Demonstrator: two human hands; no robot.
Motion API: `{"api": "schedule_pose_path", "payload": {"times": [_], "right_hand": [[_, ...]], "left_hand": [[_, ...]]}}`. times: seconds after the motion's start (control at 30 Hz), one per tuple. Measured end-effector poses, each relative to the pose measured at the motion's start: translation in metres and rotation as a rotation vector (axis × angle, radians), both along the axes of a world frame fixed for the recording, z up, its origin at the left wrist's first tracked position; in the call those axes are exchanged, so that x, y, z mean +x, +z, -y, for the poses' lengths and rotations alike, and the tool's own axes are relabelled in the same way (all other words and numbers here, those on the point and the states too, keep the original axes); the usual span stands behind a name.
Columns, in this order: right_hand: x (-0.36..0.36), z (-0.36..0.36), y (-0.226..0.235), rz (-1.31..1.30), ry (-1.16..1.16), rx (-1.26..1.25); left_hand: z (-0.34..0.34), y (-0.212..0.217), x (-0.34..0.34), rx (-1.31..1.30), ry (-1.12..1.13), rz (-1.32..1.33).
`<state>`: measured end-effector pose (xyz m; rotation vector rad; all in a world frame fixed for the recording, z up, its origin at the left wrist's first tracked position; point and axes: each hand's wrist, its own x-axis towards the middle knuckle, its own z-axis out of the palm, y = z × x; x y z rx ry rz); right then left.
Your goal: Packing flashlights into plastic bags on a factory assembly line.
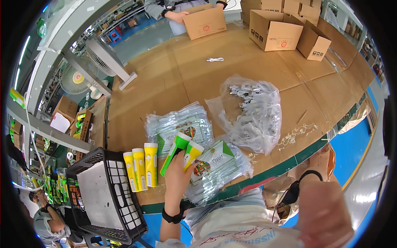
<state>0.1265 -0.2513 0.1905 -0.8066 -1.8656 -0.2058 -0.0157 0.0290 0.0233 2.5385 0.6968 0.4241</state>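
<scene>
Left hand (178,172) raised, gripping green torch (175,151) and yellow torch (192,153)

Both arms are bare, no sleeves. Left hand (178,171) has a black wristband (175,215), right one too, blurry. Light printed shirt (244,236) and jeans (225,204).

So the left hand (177,171) sits at the table's near edge, holding two green-and-yellow plastic flashlights (182,151) over a pile of flat clear-plastic packets (215,165). Three yellow flashlights (141,166) lie just left, a black plastic crate (107,198) left of those. Clear bag of cables (252,113) lies behind-right, brown cardboard boxes (285,31) far back.
</scene>
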Motion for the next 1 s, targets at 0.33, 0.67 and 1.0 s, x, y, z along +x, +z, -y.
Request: {"api": "schedule_pose_path", "payload": {"times": [0.33, 0.67, 1.0], "right_hand": [[0.055, -0.084, -0.199, 0.452, -0.481, -0.686], [0.054, -0.077, -0.195, 0.457, -0.355, -0.746], [0.060, -0.101, -0.178, 0.486, -0.381, -0.804]], "left_hand": [[-0.022, -0.001, 0.052, 0.192, -0.100, 0.143], [0.042, 0.009, -0.039, -0.230, -0.342, -0.158], [0.034, -0.025, -0.037, 0.031, -0.399, -0.222]]}}
